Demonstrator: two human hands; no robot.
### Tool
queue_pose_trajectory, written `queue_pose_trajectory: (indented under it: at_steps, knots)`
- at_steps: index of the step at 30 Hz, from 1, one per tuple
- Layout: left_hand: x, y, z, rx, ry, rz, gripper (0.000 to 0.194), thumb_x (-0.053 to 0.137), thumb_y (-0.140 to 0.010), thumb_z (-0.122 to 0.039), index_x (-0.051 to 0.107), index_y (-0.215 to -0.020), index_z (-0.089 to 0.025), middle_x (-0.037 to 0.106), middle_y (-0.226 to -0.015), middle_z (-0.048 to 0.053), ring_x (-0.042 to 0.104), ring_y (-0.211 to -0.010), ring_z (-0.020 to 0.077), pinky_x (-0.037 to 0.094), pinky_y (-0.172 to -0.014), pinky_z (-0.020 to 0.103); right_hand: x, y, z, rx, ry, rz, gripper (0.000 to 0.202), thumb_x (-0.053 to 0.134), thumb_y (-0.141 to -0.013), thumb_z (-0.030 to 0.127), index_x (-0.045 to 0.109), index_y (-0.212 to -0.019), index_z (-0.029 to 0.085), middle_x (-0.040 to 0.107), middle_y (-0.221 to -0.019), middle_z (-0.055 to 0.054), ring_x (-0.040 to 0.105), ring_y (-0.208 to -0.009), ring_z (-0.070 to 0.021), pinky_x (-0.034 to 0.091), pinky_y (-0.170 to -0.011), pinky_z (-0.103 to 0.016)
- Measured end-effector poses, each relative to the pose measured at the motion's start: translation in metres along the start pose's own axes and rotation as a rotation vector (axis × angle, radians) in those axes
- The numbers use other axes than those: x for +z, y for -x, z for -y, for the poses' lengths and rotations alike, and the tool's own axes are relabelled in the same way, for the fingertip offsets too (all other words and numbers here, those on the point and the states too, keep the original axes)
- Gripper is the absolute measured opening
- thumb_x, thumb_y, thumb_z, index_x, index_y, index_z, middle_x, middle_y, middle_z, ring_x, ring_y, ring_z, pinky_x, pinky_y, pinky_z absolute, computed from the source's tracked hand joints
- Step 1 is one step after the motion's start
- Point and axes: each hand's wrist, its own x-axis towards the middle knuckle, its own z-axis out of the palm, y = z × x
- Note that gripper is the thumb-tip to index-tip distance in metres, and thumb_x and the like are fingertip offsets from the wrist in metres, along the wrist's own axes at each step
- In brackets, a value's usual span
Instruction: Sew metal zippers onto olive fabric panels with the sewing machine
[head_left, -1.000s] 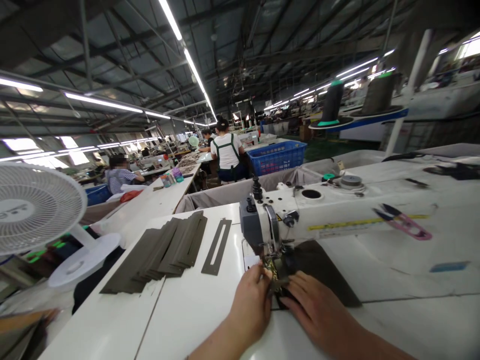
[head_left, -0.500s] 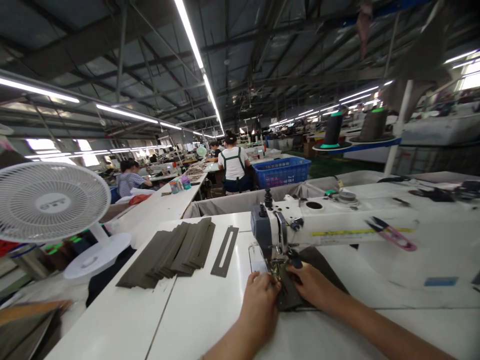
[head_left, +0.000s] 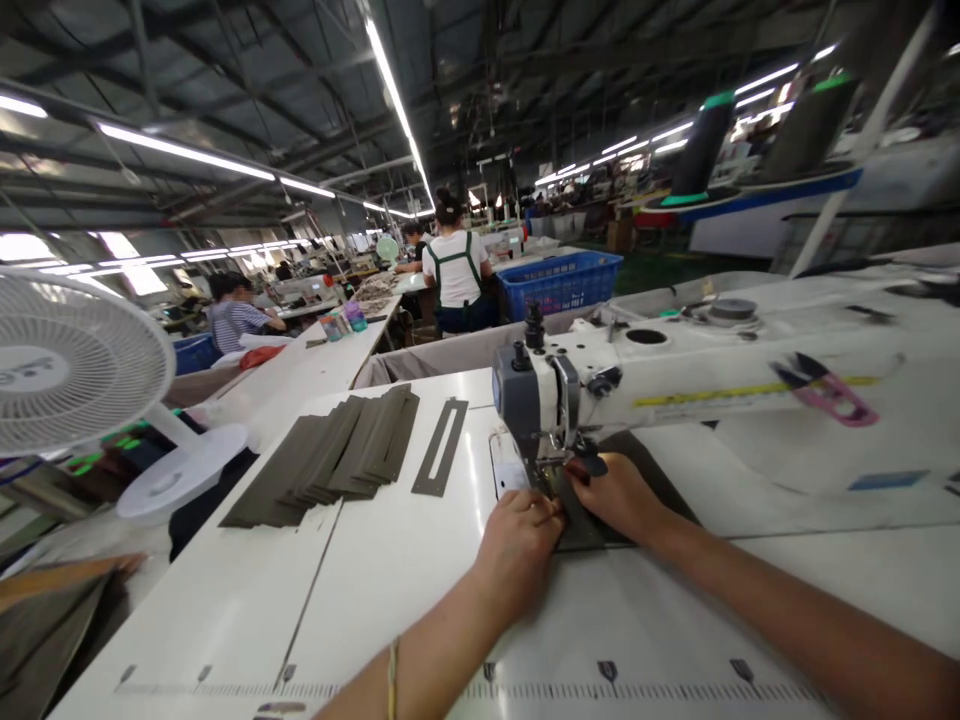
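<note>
A white sewing machine (head_left: 544,400) stands on the white table, its needle area largely hidden by my fingers and the presser parts. Under its head lies a dark olive-grey fabric piece (head_left: 589,535), flat on the table. My left hand (head_left: 521,545) has its fingers curled together on the piece's left edge, just in front of the needle area. Close to the right side of the presser, my right hand (head_left: 619,495) pinches the same piece with bent fingers. A flat slotted strip (head_left: 430,487) lies left of the machine, beside a fanned stack of dark panels (head_left: 330,450).
Pink-handled thread snips (head_left: 844,400) rest against the machine arm. A white fan (head_left: 75,370) stands at the left. Thread cones (head_left: 701,150) sit on a blue stand at the right. Beyond the table are a blue basket (head_left: 559,285) and a seated person (head_left: 454,270).
The head view has tipped downward and shifted right, so a ruler scale along the table's front edge now shows. Both hands stay at the fabric by the needle, with only slight finger movement.
</note>
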Motion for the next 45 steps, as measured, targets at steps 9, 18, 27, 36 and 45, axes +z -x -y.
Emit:
queue_pose_trajectory:
  at_steps: [9,18,27,36,45]
  knots:
    - [0.002,0.0,0.003,0.04,0.027,-0.01,0.025,0.049,-0.077,-0.004,0.063,-0.096,-0.013,0.067,-0.104,0.006,0.057,-0.099,0.0211,0.047,-0.086,0.037,-0.007,-0.007,-0.003,-0.003,0.085,0.024,0.023,0.047,-0.079,0.021,0.067,-0.07,0.014,0.069,-0.072,-0.009,0.064,-0.068,-0.0196,0.04,-0.059,-0.025]
    - [0.004,-0.003,0.005,0.056,0.018,0.028,0.021,0.049,-0.079,-0.007,0.062,-0.094,-0.013,0.066,-0.106,0.008,0.057,-0.105,0.0202,0.04,-0.097,0.037,-0.003,-0.006,-0.005,-0.024,0.156,-0.003,0.029,0.044,-0.081,0.027,0.068,-0.074,0.011,0.069,-0.079,-0.013,0.063,-0.075,-0.0246,0.042,-0.065,-0.03]
    - [0.003,0.0,0.004,0.037,0.055,0.036,0.022,0.048,-0.08,-0.008,0.061,-0.097,-0.014,0.065,-0.11,0.008,0.056,-0.106,0.0211,0.041,-0.094,0.04,0.006,-0.007,-0.007,-0.006,0.127,-0.072,0.028,0.042,-0.081,0.021,0.065,-0.069,0.01,0.066,-0.071,-0.015,0.061,-0.067,-0.0243,0.042,-0.06,-0.031]
    - [0.001,0.012,-0.006,-0.17,0.046,-0.142,0.034,0.053,-0.071,-0.005,0.061,-0.103,-0.014,0.065,-0.104,0.01,0.062,-0.094,0.0212,0.051,-0.085,0.038,-0.017,0.063,0.009,-0.543,-0.069,-0.095,0.024,0.046,-0.086,0.016,0.063,-0.103,0.018,0.066,-0.102,-0.009,0.055,-0.104,-0.0233,0.042,-0.088,-0.042]
    - [0.002,0.009,-0.014,0.017,-0.128,-0.128,0.018,0.049,-0.085,-0.01,0.063,-0.095,-0.012,0.068,-0.1,0.01,0.064,-0.091,0.0201,0.054,-0.084,0.037,-0.018,0.065,0.017,-0.552,-0.085,-0.142,0.025,0.044,-0.086,0.012,0.064,-0.1,0.014,0.067,-0.095,-0.01,0.06,-0.091,-0.0226,0.048,-0.078,-0.038]
